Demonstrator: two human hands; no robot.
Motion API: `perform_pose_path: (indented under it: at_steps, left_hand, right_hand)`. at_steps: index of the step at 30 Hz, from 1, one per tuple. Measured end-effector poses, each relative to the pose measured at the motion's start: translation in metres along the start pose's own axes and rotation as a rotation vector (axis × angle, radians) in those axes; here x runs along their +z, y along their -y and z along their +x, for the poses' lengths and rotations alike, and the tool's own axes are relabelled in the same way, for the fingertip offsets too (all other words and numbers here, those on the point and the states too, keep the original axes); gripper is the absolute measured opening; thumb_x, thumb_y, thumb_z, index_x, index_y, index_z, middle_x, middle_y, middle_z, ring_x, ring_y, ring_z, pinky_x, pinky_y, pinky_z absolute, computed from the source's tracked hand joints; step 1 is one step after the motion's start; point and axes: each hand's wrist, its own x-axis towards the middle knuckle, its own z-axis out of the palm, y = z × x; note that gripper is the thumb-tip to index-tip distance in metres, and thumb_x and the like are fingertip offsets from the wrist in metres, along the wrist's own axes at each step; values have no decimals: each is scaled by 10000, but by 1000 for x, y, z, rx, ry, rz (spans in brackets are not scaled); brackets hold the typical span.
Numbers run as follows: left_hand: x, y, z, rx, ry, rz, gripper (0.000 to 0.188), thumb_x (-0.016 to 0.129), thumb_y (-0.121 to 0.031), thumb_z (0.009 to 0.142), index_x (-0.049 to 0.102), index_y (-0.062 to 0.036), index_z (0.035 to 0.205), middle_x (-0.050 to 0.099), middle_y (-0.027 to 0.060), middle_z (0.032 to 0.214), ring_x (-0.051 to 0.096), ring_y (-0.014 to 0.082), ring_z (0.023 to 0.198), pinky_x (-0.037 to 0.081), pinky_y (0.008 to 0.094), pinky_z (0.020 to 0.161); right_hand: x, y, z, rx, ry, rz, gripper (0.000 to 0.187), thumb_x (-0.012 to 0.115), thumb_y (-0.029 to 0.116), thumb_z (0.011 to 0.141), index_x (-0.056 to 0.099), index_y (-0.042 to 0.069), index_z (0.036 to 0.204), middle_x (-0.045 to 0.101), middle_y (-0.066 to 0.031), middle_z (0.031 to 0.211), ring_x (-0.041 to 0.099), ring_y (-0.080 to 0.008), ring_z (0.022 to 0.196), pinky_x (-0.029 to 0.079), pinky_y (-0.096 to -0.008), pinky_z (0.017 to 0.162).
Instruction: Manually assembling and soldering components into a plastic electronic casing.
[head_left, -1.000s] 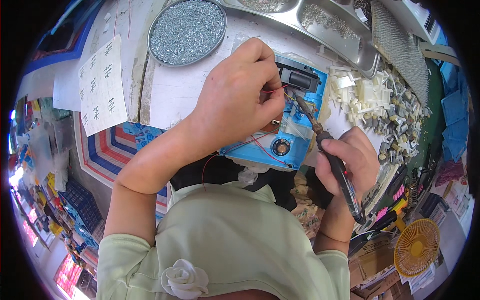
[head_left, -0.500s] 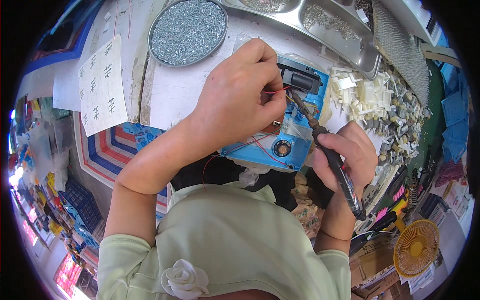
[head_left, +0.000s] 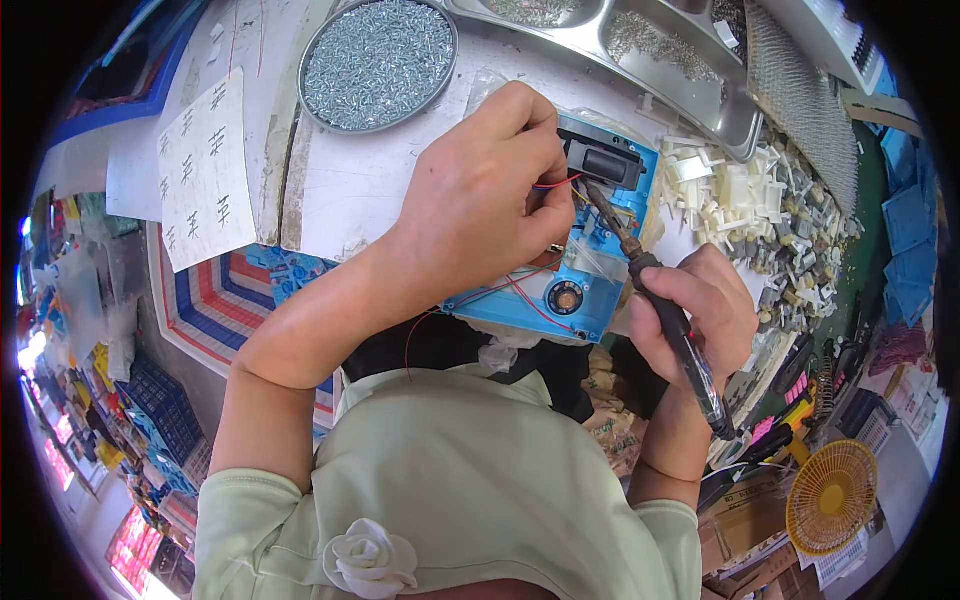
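Note:
My left hand (head_left: 482, 190) is over the left part of an open blue plastic casing (head_left: 607, 285), thumb and fingers pinched on a thin red wire (head_left: 560, 184). A soldering iron (head_left: 689, 355) is gripped in my right hand (head_left: 718, 312), its tip up by the wire's end, beside a black rectangular part (head_left: 610, 166) in the casing. Whether tip and wire touch is too small to tell. Nearer me, a round speaker-like part (head_left: 565, 297) sits in the casing with loose red wires around it. My left hand hides some of the inside.
Beyond my left hand stands a round dish (head_left: 378, 65) of small metal pins or screws. A steel compartment tray (head_left: 650, 60) lies at the back. White plastic parts (head_left: 725, 185) and small motor-like pieces are heaped on the right. A handwritten paper (head_left: 207, 170) lies left.
Both hands have shifted only slightly. The soldering iron's tip stays near the wire's end by the black part, and my left hand keeps its pinch.

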Motion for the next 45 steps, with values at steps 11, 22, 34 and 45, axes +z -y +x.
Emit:
perform_pose_path:
  at_steps: [11,22,34,45]
  left_hand:
    - [5,2,-3,66,-46,36,151,730,18,698,609,-5,785,573,110,925,601,253,783,512,335,662]
    - [6,0,-3,44,-42,56,148,736,4,700,611,-6,781,577,109,936,604,251,791,514,333,673]
    - [3,0,-4,69,-53,87,186,755,-57,711,629,-37,846,591,95,982,626,276,778,532,369,672]
    - [3,-16,-12,192,393,-112,176,765,-15,819,706,-27,985,678,102,941,685,276,836,557,352,711]
  right_hand:
    - [-2,1,-2,0,2,10,297,805,36,725,711,69,1006,567,-43,654,502,-223,544,400,-324,501]
    - [-20,11,-21,20,-51,35,287,786,8,732,687,12,1002,555,-61,625,486,-219,518,372,-313,491]
    - [-26,13,-29,48,-106,39,266,775,11,762,677,7,1010,567,-66,623,490,-219,516,373,-312,493]
    - [-16,21,-59,334,-433,292,478,796,-52,791,622,-16,1234,645,-144,950,614,-193,793,492,-285,699]
